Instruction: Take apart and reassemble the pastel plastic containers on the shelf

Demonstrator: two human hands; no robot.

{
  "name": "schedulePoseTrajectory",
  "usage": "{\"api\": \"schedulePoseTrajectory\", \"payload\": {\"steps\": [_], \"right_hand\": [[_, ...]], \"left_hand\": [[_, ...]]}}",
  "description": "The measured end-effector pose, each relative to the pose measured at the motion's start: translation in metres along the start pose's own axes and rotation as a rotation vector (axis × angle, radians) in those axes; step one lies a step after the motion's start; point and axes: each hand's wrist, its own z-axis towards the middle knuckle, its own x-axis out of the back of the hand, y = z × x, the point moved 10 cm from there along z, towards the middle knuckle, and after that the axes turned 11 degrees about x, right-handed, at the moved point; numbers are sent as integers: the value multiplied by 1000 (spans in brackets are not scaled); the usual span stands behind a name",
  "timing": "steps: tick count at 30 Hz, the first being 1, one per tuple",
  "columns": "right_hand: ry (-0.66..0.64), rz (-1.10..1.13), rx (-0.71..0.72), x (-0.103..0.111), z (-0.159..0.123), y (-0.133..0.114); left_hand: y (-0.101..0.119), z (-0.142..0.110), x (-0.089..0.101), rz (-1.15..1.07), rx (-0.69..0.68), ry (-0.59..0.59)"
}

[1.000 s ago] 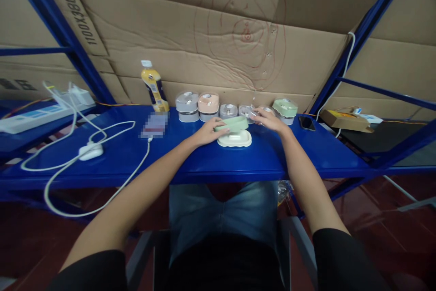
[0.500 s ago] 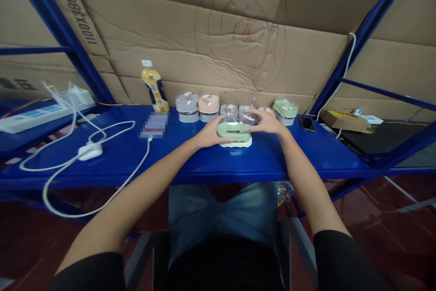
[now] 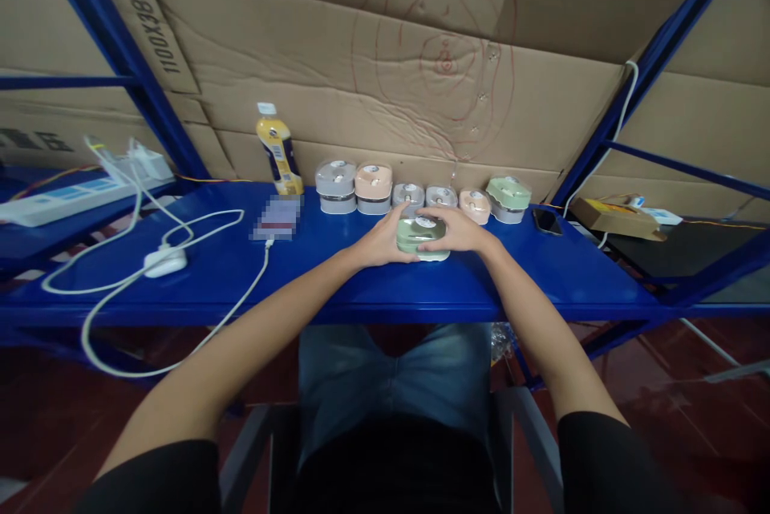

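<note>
A small pale green oval box (image 3: pixel 410 244) sits on the blue shelf, near its front edge. On top of it is a clear plastic lid (image 3: pixel 423 227) with a label. My left hand (image 3: pixel 382 241) is wrapped round the box's left side, its thumb low along the front. From the right, my right hand (image 3: pixel 460 231) grips the clear lid, fingers across the top and thumb over the front. The hands partly hide both ends of the box, so I cannot tell whether the lid is fully seated.
Behind my hands stand a stacked grey box (image 3: pixel 336 187), a peach box (image 3: pixel 374 188), smaller ones and a green-topped box (image 3: pixel 508 198). To the left are a yellow bottle (image 3: pixel 280 149), a white charger (image 3: pixel 164 261) and its cable. A phone (image 3: pixel 547 221) and a cardboard box (image 3: pixel 617 217) lie right.
The clear lid in my right hand has come down over the green box, whose slotted top was bare before. My right hand has moved nearer and lower. The camera view has shifted slightly.
</note>
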Motion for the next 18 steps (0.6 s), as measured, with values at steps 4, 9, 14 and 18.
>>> {"api": "schedulePoseTrajectory", "payload": {"steps": [4, 9, 14, 18], "right_hand": [[8, -6, 32, 1, 1, -6], [-17, 26, 50, -3, 2, -10], [-63, 131, 33, -13, 2, 2], [-87, 204, 20, -21, 1, 14]], "left_hand": [[0, 0, -1, 19, -27, 16], [5, 0, -4, 44, -45, -10], [4, 1, -4, 47, -42, -38], [4, 2, -3, 41, -64, -59]]}}
